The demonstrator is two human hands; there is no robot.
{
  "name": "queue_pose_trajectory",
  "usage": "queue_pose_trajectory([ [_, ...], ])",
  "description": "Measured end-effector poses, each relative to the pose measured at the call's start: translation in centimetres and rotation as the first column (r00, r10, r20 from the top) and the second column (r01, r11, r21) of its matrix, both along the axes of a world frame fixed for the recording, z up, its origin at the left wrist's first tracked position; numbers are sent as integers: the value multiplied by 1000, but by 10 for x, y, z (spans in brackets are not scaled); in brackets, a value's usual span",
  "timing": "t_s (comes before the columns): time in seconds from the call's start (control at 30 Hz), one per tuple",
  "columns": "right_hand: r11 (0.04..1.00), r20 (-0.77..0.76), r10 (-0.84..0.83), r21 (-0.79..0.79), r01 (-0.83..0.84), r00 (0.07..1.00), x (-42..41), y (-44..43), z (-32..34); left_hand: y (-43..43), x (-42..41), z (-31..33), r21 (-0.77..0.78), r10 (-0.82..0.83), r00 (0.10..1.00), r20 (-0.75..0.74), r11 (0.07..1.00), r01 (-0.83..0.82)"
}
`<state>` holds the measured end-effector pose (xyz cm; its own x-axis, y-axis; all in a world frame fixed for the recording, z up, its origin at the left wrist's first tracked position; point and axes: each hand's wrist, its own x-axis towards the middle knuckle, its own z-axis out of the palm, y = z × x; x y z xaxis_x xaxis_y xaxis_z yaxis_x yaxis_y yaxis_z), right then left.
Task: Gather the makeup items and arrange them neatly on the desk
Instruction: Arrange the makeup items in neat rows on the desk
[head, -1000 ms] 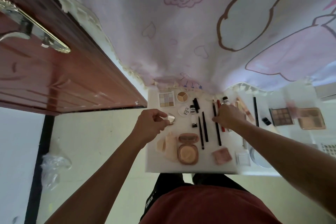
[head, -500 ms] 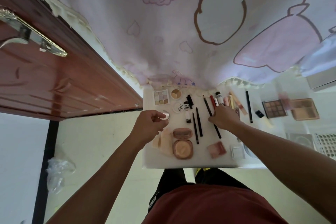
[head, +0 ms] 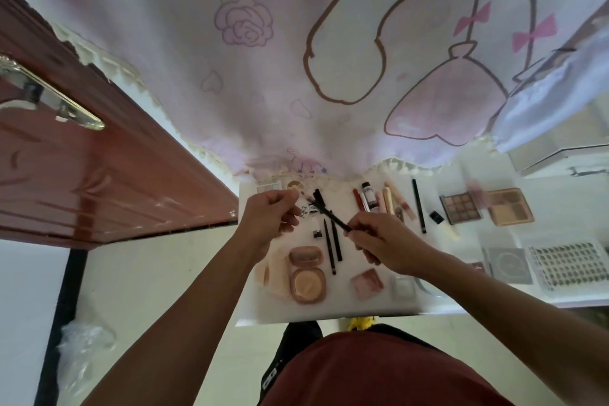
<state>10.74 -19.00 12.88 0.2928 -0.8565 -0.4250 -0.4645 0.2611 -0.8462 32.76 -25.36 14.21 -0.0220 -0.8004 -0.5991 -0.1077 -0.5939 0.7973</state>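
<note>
Both hands are up over the worktop point(head: 313, 311), working just beyond the compact point(head: 307, 285), which lies open near the front edge. The left hand point(head: 270, 217) has its grip curled, thumb and forefinger pinching the pale far end of a black pencil point(head: 331, 216). The right hand point(head: 385, 241) has its grip clamped on the near end, fingers wrapped round the barrel. So the pencil is held slanting between the two hands, beyond the compact and a touch to its right. I cannot tell whether the left hand hides anything else in its palm. Down on the worktop, two liners point(head: 329, 245) lie side by side just beside the compact's lid, on its right. Pale sponges point(head: 275, 273) sit against the compact's left side. Right of the compact there is a pink blush point(head: 367, 283), and past that a small clear box point(head: 403, 287). Beyond the compact, under the hands, a white pot point(head: 304, 212) and a small tube point(head: 316, 229) show through. Further beyond and to the right stands a cluster of lipsticks point(head: 379, 201), then a long black stick point(head: 418, 206). Well to the right of the compact lies a brown palette point(head: 459, 209). A pink curtain point(head: 329, 59) hangs far beyond the compact, at the back edge. A red-brown door point(head: 82, 158) stands well off to the compact's left.
</note>
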Motion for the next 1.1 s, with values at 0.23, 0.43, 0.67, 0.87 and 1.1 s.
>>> queue_pose_trajectory([
  [0.23, 989, 154, -105, 122, 87, 982, -15, 9, 16, 4, -7, 12, 0, -41, 979, -200, 999, 42],
  [0.43, 977, 239, -169, 169, 130, 956, -23, 16, 15, 6, -19, 18, -12, -54, 978, -202, 999, 53],
  [0.67, 990, 5, -125, -72, 125, 992, -35, 19, -1, -8, -5, 14, 4, 158, 974, -162, 987, -159],
  [0.87, 968, -118, -250, -19, 250, 961, -54, 20, -30, -8, 7, 11, -3, 168, 978, -126, 985, -170],
  [1.1, 958, -371, -238, 60, 279, 897, -29, -20, -80, 12, 3, -3, 43, 143, 988, -63, 989, -140],
])
